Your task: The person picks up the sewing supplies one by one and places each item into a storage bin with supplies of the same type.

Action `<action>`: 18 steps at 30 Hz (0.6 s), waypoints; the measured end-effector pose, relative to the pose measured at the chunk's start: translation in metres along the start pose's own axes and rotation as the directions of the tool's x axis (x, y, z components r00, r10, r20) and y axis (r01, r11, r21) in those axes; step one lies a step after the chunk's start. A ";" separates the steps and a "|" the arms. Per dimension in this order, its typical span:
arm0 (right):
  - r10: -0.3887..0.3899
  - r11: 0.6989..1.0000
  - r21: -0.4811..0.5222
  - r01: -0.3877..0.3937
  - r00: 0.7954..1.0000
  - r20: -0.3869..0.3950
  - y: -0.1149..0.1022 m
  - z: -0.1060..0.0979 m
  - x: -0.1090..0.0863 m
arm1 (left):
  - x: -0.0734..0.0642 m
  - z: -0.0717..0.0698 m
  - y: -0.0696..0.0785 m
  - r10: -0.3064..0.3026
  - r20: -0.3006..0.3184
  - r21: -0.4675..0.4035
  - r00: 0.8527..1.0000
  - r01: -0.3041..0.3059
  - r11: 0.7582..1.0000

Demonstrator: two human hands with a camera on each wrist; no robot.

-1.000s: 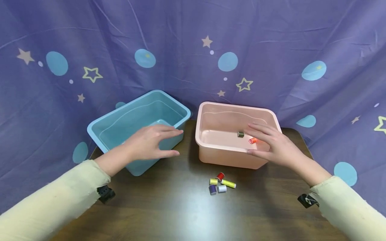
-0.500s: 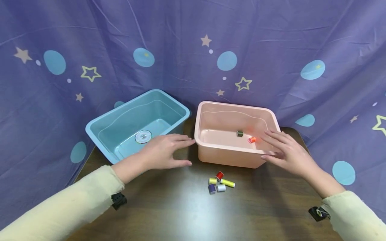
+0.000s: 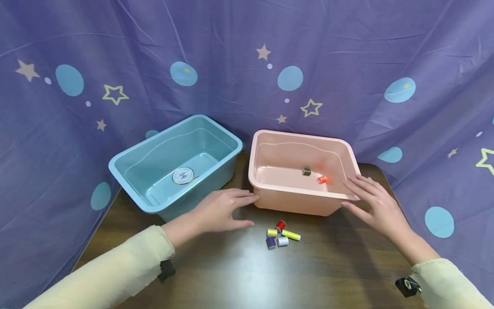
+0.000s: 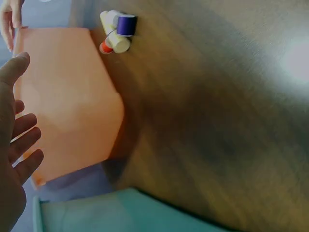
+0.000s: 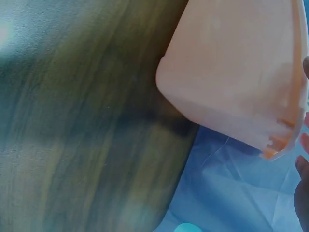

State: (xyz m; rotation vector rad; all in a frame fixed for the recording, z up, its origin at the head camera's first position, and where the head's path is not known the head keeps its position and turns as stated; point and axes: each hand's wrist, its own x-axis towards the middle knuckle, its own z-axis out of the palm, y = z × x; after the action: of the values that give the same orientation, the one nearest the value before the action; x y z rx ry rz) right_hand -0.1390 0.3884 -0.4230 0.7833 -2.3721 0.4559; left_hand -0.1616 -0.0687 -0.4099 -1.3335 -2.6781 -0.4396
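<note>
My left hand (image 3: 221,210) hovers with its fingers stretched out, between the blue bin (image 3: 171,205) and the pink bin (image 3: 293,201), holding nothing. At the front right corner of the pink bin is my right hand (image 3: 380,210), fingers straight and overlapping the rim in the head view. Inside that bin lie a dark green thread spool (image 3: 306,171) and an orange thread spool (image 3: 322,180). A small cluster on the table has a red spool (image 3: 280,225), a yellow spool (image 3: 272,232), a purple spool (image 3: 271,243), a white spool (image 3: 283,241) and a longer neon-yellow spool (image 3: 291,235).
In the blue bin lies a round wheel of pins (image 3: 183,175). Both bins stand at the back of the brown wooden table (image 3: 247,274). Behind them hangs a purple curtain (image 3: 231,51) printed with stars and blue ovals.
My left hand has moved from over the blue bin rightward and toward me, uncovering the pin wheel. My right hand has drawn right from over the pink bin to its corner.
</note>
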 end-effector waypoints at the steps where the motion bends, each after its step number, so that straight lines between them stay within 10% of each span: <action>1: 0.000 1.000 -0.003 0.000 1.000 -0.007 0.001 0.001 -0.002 | 0.000 0.004 0.000 0.000 0.005 -0.005 1.000 0.000 1.000; 18: 0.010 1.000 -0.003 -0.010 0.999 -0.040 0.001 0.009 -0.013 | 0.005 0.056 0.004 -0.029 0.142 -0.085 0.989 0.041 0.996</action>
State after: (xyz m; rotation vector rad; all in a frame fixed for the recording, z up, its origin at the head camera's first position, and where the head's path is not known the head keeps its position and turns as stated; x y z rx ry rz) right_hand -0.1346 0.3903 -0.4384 0.7548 -2.3399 0.4674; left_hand -0.1605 -0.0455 -0.4609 -1.3923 -2.8308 -0.4899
